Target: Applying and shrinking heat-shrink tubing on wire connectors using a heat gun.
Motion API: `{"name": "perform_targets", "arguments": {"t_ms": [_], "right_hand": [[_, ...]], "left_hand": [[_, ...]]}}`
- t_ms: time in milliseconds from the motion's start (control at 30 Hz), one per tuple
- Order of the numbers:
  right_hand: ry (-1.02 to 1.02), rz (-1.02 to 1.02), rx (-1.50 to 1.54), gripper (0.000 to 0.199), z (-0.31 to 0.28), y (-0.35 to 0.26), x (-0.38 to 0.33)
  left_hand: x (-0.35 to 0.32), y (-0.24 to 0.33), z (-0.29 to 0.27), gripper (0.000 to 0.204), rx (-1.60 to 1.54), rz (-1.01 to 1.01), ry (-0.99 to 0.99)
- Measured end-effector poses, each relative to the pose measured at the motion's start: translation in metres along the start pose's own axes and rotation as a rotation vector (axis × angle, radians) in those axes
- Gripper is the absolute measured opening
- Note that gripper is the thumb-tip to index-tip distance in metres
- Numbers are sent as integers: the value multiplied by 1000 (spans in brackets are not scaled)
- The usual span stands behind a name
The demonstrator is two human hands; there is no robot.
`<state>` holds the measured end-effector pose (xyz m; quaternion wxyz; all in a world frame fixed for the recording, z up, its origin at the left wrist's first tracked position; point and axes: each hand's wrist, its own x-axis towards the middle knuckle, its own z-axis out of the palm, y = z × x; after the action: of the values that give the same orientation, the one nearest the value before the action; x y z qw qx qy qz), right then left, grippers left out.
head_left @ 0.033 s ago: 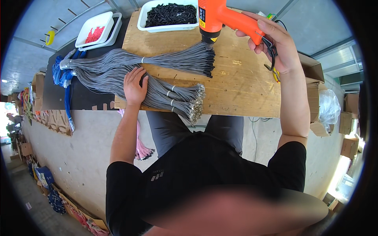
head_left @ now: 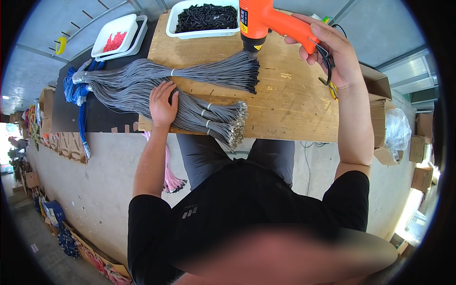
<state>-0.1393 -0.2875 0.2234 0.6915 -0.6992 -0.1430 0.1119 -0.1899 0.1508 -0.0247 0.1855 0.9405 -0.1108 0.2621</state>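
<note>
On the plywood board (head_left: 294, 95), nothing has shifted: your right hand (head_left: 332, 52) grips the orange heat gun (head_left: 266, 19); your left hand (head_left: 163, 102) lies flat on grey cable bundles (head_left: 209, 116) near the edge.

Glossy orange plastic heat gun (head_left: 266, 21), rough bare-wood board (head_left: 294, 95), matt grey cords (head_left: 209, 73), smooth white plastic tray (head_left: 178, 23).

The scene is bright and evenly lit, as by daylight, with soft, short shadows under the left hand (head_left: 163, 103) and the grey wire bundles (head_left: 199, 102) on the wooden desk (head_left: 289, 102). Strong glare burns out a patch at the far left edge and the lower right corner. Fisheye distortion bends straight edges toward a black circular rim. A blurred smear covers the lower centre; the middle is sharp.
</note>
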Motion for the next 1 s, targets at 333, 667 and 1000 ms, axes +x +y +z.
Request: {"name": "perform_targets", "arguments": {"t_ms": [333, 667, 1000], "right_hand": [[-3, -5, 39, 52, -13, -1, -6], [20, -49, 42, 52, -22, -5, -33], [11, -68, 68, 50, -24, 4, -37]], "left_hand": [[1, -2, 1, 23, 2, 11, 17], [6, 0, 8, 22, -5, 17, 7], [3, -1, 6, 22, 7, 15, 12]]}}
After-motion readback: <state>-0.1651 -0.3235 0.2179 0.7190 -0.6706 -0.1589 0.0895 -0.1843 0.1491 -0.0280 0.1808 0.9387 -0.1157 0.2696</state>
